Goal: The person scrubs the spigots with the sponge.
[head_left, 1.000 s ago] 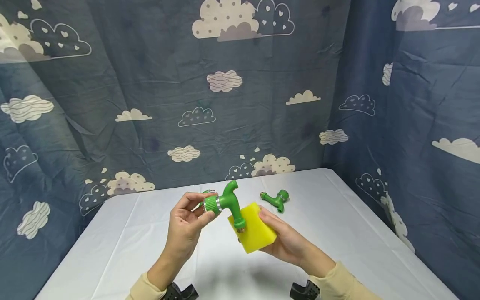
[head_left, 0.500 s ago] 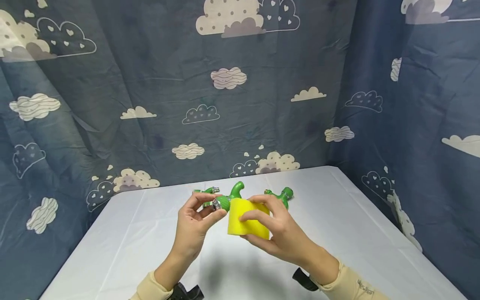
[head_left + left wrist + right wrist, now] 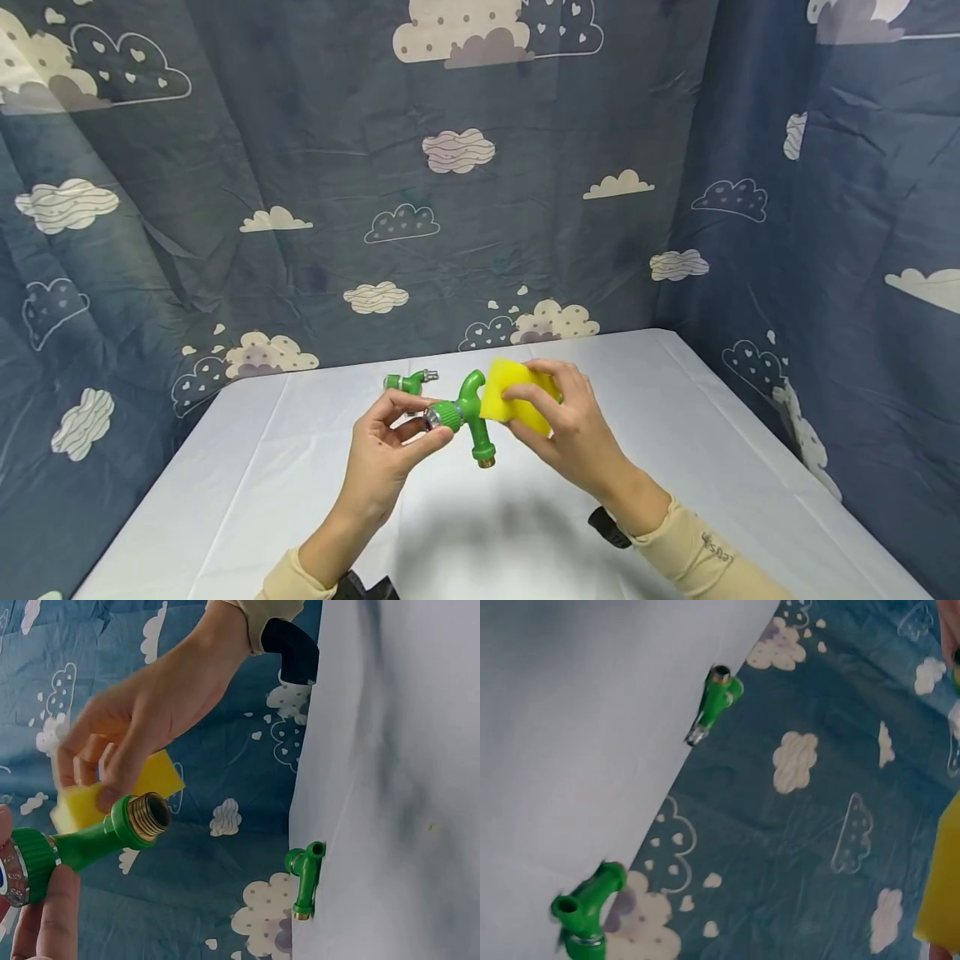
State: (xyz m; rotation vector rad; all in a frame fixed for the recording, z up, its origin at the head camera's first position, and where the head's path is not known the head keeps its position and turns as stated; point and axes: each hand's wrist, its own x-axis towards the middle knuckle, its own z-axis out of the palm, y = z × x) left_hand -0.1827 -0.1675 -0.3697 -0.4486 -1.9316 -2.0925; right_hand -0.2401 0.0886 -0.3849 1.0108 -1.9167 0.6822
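My left hand [image 3: 378, 458] pinches a green tap [image 3: 474, 412] by its ribbed knob, above the table. The spout's brass-threaded end points down in the head view; in the left wrist view the same tap [image 3: 90, 841] shows its open thread. A yellow sponge [image 3: 497, 392] is gripped between the thumb and fingers of my right hand [image 3: 577, 425]. It lies against or just beside the tap's body on the right; contact is not certain. At the right wrist view's edge, only part of the sponge [image 3: 941, 892] appears.
A second green tap [image 3: 408, 382] with a metal nozzle lies at the back left of the white table [image 3: 247, 467]. Another green tap [image 3: 589, 907] lies on it too, mostly hidden behind my right hand in the head view. Cloud-patterned dark cloth [image 3: 315, 167] surrounds the back and sides.
The sponge has gone from behind the tap's spout, across its front, to the upper right side. My left hand has turned the tap so that the knob's end faces the camera more.
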